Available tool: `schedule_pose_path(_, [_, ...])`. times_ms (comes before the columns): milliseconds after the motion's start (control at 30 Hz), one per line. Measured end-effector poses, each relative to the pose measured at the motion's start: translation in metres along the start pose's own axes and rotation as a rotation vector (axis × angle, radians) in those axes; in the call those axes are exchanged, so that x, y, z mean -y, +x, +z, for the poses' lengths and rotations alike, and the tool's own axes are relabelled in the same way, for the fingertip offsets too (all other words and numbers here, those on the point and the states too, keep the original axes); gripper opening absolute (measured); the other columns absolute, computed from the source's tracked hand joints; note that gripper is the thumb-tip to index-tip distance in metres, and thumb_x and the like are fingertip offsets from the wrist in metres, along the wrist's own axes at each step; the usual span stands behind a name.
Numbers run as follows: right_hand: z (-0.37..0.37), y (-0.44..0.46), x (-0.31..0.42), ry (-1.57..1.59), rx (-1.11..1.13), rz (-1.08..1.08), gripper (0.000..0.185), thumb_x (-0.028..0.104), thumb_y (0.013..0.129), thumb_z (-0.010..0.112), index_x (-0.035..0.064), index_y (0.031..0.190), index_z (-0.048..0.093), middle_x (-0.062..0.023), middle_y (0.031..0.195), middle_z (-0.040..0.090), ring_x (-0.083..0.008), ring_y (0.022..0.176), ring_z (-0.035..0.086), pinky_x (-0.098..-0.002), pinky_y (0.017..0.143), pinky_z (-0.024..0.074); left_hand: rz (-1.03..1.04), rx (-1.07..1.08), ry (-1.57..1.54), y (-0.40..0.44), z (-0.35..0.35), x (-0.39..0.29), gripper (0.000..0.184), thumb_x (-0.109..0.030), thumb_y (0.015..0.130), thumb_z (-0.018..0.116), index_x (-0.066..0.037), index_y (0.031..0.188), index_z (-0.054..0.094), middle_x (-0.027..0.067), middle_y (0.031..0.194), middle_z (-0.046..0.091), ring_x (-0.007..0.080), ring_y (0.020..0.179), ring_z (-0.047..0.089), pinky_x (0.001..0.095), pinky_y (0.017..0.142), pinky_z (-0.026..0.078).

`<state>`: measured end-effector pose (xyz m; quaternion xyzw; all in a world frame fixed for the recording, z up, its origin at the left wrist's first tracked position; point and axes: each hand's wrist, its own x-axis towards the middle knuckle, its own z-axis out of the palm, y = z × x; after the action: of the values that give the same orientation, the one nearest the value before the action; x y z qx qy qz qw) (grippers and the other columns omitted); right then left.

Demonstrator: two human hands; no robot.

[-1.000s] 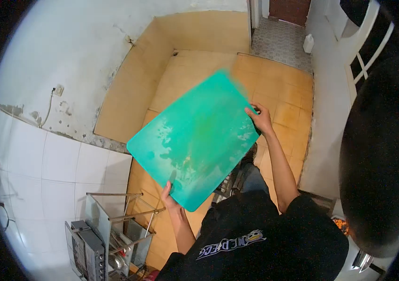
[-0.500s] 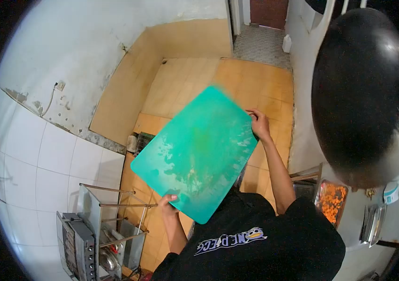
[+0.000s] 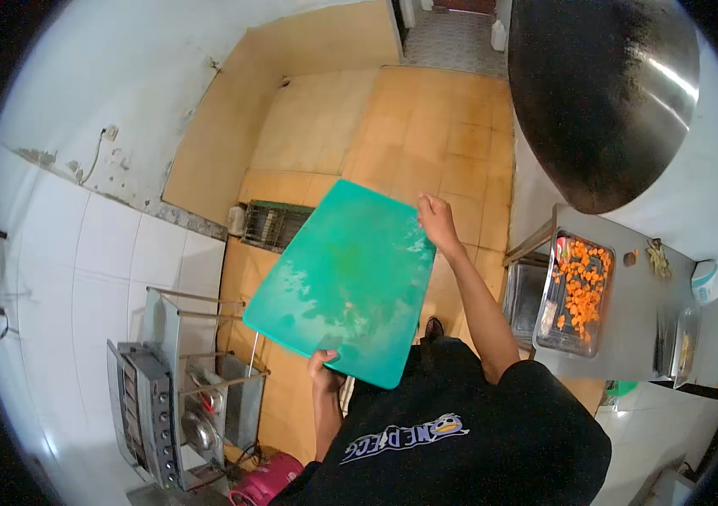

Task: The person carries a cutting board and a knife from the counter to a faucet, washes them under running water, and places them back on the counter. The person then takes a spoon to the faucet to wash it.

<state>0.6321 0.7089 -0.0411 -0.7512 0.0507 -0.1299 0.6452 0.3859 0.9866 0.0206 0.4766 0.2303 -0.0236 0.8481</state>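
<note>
A wet green cutting board (image 3: 344,278) is held in front of me, above the floor, its broad face toward the camera. My left hand (image 3: 323,371) grips its near edge at the lower left, thumb on top and the other fingers mostly hidden beneath. At the right edge, toward the upper corner, my right hand (image 3: 436,221) is closed on the board. Water patches and paler scuffs mark the board's surface.
To the right, a metal table (image 3: 639,291) bears a tray (image 3: 568,347) of orange carrot pieces (image 3: 586,291). A large dark wok (image 3: 599,101) hangs above. At left stands a gas stove (image 3: 141,413), with a pink gas cylinder (image 3: 268,481) nearby.
The board has tilted and shifted slightly left within the view, with both hands still on it. My view has turned right, bringing the carrot tray and table further into sight.
</note>
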Motion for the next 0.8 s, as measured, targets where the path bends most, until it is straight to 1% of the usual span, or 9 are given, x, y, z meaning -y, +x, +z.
schedule_pose_path(67, [0.006, -0.028, -0.001, 0.069, 0.061, 0.028, 0.041, 0.024, 0.096, 0.05, 0.007, 0.061, 0.036, 0.0007, 0.054, 0.038, -0.0078, 0.049, 0.038, -0.0287, 0.047, 0.0349, -0.024, 0.038, -0.005, -0.018, -0.009, 0.012, 0.05, -0.021, 0.064, 0.054, 0.004, 0.107, 0.059, 0.0185, 0.096, 0.062, 0.0346, 0.086, 0.063, 0.0463, 0.075, 0.054])
schedule_pose_path(133, [0.011, -0.053, -0.002, -0.038, 0.155, 0.087, 0.042, 0.024, 0.092, 0.056, 0.0026, 0.059, 0.042, -0.0072, 0.05, 0.036, -0.0161, 0.049, 0.036, -0.036, 0.047, 0.0306, -0.058, 0.026, 0.016, -0.036, -0.018, 0.019, 0.05, -0.021, 0.065, 0.054, 0.004, 0.107, 0.058, 0.0181, 0.096, 0.062, 0.0341, 0.086, 0.062, 0.0459, 0.075, 0.053])
schedule_pose_path(267, [0.021, -0.101, -0.005, 0.063, 0.078, -0.06, 0.039, 0.016, 0.085, 0.062, 0.0043, 0.056, 0.038, -0.0039, 0.049, 0.027, -0.0152, 0.05, 0.029, -0.0361, 0.045, 0.0246, -0.129, 0.004, 0.05, -0.069, -0.029, 0.03, 0.052, -0.023, 0.066, 0.055, 0.005, 0.109, 0.058, 0.0165, 0.095, 0.062, 0.0312, 0.088, 0.061, 0.0432, 0.076, 0.052])
schedule_pose_path(367, [0.008, -0.144, 0.004, -0.125, 0.114, -0.084, 0.021, 0.009, 0.081, 0.065, 0.0051, 0.067, 0.05, -0.0032, 0.058, 0.039, -0.0144, 0.053, 0.038, -0.0351, 0.047, 0.0327, -0.013, 0.003, 0.108, -0.092, -0.059, 0.05, 0.053, -0.025, 0.07, 0.057, 0.006, 0.114, 0.057, 0.0158, 0.097, 0.062, 0.0301, 0.089, 0.06, 0.0418, 0.079, 0.051])
schedule_pose_path(400, [0.0, -0.164, 0.024, -0.066, 0.091, -0.101, 0.012, 0.009, 0.08, 0.065, 0.0059, 0.079, 0.054, -0.0055, 0.07, 0.046, -0.0161, 0.061, 0.046, -0.0348, 0.054, 0.0391, -0.027, 0.011, 0.107, -0.101, -0.072, 0.054, 0.053, -0.025, 0.07, 0.057, 0.006, 0.114, 0.057, 0.0158, 0.097, 0.062, 0.0301, 0.089, 0.06, 0.0418, 0.079, 0.051])
schedule_pose_path(467, [-0.013, -0.201, 0.031, -0.024, 0.06, -0.11, 0.014, 0.008, 0.079, 0.065, 0.0067, 0.091, 0.058, -0.0078, 0.082, 0.054, -0.0178, 0.069, 0.054, -0.0346, 0.061, 0.0455, -0.064, 0.033, 0.065, -0.125, -0.093, 0.055, 0.055, -0.012, 0.071, 0.057, 0.006, 0.122, 0.047, 0.0191, 0.111, 0.056, 0.0317, 0.1, 0.058, 0.042, 0.085, 0.05])
schedule_pose_path(533, [-0.027, -0.232, 0.012, -0.275, 0.03, -0.233, 0.033, 0.01, 0.081, 0.065, 0.0098, 0.112, 0.056, -0.0105, 0.108, 0.056, -0.0228, 0.092, 0.058, -0.0355, 0.082, 0.0486, 0.001, 0.019, 0.049, -0.16, -0.092, 0.046, 0.056, -0.008, 0.074, 0.06, 0.006, 0.126, 0.043, 0.0196, 0.117, 0.054, 0.0316, 0.104, 0.056, 0.042, 0.089, 0.048])
schedule_pose_path(667, [-0.056, -0.309, -0.007, -0.24, 0.021, -0.011, 0.03, 0.011, 0.082, 0.065, 0.0089, 0.111, 0.058, -0.0123, 0.111, 0.058, -0.0248, 0.099, 0.057, -0.0369, 0.088, 0.0468, 0.272, -0.156, 0.027, -0.213, -0.082, 0.036, 0.051, -0.012, 0.082, 0.067, 0.005, 0.124, 0.045, 0.0168, 0.115, 0.055, 0.0281, 0.101, 0.057, 0.0403, 0.088, 0.047])
schedule_pose_path(800, [-0.099, -0.381, -0.001, -0.151, 0.03, 0.05, 0.027, 0.014, 0.085, 0.064, 0.005, 0.111, 0.061, -0.0117, 0.108, 0.062, -0.0242, 0.099, 0.06, -0.0361, 0.087, 0.0481, 0.309, -0.048, 0.343, -0.248, -0.067, 0.019, 0.029, -0.014, 0.087, 0.066, 0.003, 0.108, 0.058, 0.009, 0.099, 0.061, 0.0167, 0.086, 0.055, 0.0313, 0.078, 0.045])
